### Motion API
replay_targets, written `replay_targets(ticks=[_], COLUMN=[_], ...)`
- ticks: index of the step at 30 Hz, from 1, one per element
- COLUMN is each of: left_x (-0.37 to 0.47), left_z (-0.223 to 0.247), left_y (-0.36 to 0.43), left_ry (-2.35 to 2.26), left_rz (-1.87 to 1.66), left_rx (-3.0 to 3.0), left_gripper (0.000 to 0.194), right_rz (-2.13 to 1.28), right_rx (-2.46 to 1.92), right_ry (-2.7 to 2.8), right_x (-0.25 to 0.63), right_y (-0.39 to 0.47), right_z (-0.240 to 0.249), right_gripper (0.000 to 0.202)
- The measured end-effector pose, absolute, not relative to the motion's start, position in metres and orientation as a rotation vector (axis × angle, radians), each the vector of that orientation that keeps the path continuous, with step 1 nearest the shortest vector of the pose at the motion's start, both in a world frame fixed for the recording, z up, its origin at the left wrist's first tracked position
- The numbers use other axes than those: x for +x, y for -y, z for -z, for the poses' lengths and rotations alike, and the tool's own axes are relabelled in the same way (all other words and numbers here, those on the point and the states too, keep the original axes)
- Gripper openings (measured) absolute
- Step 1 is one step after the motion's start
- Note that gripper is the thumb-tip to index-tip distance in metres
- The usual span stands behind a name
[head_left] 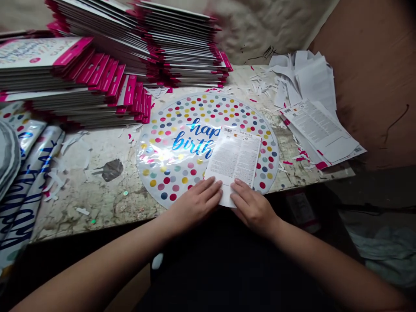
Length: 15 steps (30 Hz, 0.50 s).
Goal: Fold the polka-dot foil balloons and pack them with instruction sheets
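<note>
Likely light and creasable, the card (232, 158) overlies the balloon (162, 149) at the bench's (100, 201) front edge; my left hand (199, 198) and right hand (252, 203) rest apart on its lower sides, good holds, pinch unclear.

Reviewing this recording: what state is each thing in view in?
Round glossy polka-dot sheet: spread flat, partly covered.
White rectangular printed paper: print up, on that sheet.
Left grip, right grip: fingers on the paper.
Pink-edged white card packs: stacked in uneven piles.
Loose white printed papers, right: overlapping.
Pale tabletop: worn, scrap-littered.
</note>
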State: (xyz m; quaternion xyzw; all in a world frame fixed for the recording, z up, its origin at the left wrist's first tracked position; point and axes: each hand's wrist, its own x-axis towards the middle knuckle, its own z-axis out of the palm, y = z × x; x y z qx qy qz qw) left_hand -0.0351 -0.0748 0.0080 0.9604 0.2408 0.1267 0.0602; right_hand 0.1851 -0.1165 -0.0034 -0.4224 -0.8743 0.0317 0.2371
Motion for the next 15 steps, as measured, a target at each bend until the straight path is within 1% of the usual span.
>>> replay_targets(ticks=[2,4,6,8,10,12,14,15], left_x=[-0.032,-0.025,-0.016,-0.010,-0.011,-0.022,-0.037,-0.044], left_z=[-0.011,-0.015,-0.017,-0.016,-0.014,-0.014,-0.020,-0.025], left_y=[0.067,0.053,0.039,0.029,0.023,0.022,0.028,0.033], left_ry=[-0.748,-0.857,-0.977,-1.038,-1.036,-1.079,-1.244,-1.341], left_rz=[-0.456,-0.472,-0.459,-0.456,-0.467,-0.494,-0.570,-0.614], left_rx=[2.780,2.588,2.435,2.433,2.559,2.669,2.630,2.538], left_gripper=[0.022,0.019,0.021,0.023,0.021,0.022,0.024,0.023], right_rz=[-0.216,-0.314,-0.315,-0.254,-0.222,-0.251,-0.260,-0.235], right_rx=[-1.193,-1.288,-1.385,-1.431,-1.378,-1.250,-1.146,-1.109], right_ry=[2.311,2.191,2.122,2.172,2.329,2.499,2.588,2.607], right_x=[0.187,0.187,0.188,0.191,0.199,0.210,0.222,0.227], right_y=[0.114,0.108,0.100,0.093,0.090,0.092,0.100,0.104], right_z=[-0.001,-0.006,-0.007,-0.006,-0.004,-0.002,-0.002,-0.004], right_gripper=[0.014,0.015,0.021,0.026,0.030,0.039,0.046,0.046])
